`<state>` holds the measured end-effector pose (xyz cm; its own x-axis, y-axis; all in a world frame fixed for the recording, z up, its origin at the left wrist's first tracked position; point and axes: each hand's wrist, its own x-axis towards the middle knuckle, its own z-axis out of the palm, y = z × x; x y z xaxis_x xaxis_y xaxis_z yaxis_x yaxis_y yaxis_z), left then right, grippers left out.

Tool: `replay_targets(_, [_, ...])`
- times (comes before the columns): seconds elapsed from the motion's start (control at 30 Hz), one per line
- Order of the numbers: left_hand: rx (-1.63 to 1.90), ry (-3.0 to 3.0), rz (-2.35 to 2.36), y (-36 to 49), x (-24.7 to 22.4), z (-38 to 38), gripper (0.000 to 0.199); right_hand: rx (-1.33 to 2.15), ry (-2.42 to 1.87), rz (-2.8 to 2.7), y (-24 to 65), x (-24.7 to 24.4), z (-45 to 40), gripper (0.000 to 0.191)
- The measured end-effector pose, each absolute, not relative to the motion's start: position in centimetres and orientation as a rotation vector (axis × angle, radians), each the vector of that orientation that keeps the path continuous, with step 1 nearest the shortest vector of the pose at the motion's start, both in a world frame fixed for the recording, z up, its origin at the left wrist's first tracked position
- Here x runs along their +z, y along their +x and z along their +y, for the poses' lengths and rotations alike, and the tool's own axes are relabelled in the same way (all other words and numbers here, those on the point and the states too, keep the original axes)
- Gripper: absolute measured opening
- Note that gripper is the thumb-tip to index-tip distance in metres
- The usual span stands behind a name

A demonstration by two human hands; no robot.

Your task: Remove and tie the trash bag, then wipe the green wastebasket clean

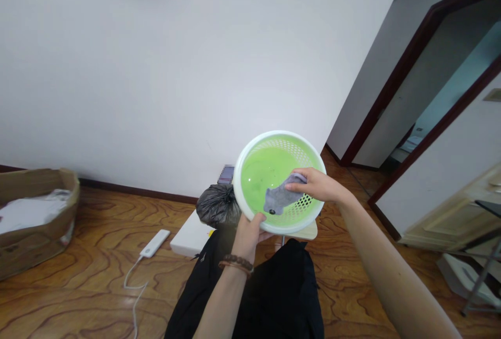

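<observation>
A round green plastic basket [258,164] with a white rim and perforated sides is tilted toward me above my knees. My left hand [250,232] grips its near-left rim, the thumb over the edge and the other fingers underneath, mostly hidden. Inside the basket, my right hand [307,185] pinches a grey cloth [279,196], which looks like a small sock with a dark round spot at its lower end. The cloth hangs over the basket's inner wall; whether it touches the wall I cannot tell.
A black plastic bag [218,206] sits left of the basket, by a white box [190,237]. On the wooden floor lies a white power strip [155,243] with its cord. A cardboard box [37,245] stands far left; a pale stool top [305,232] shows beneath the basket.
</observation>
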<state>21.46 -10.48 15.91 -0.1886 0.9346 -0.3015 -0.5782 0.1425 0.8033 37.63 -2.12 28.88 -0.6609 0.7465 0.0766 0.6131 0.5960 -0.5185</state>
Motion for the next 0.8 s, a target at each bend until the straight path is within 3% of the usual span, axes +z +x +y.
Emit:
replay_targets(0.33, [1.454,0.519,0.998,21.4,16.4,-11.0,0.048,1.121,-0.889,-2.808,37.1,28.3,-2.7,0.023])
replay_targets(0.53, [1.457,0.53,0.974,21.2,16.2,-10.9,0.049,1.649,-1.005,-2.617,36.1,26.4,-1.8,0.03])
replay_targets(0.67, [1.442,0.548,0.959,21.2,16.0,-11.0,0.045,1.595,-1.078,-2.69,35.6,24.3,-0.8,0.033])
replay_targets(0.8, [1.441,0.562,0.95,21.0,15.9,-11.1,0.046,1.196,-1.092,-2.771,35.1,22.9,-0.3,0.033])
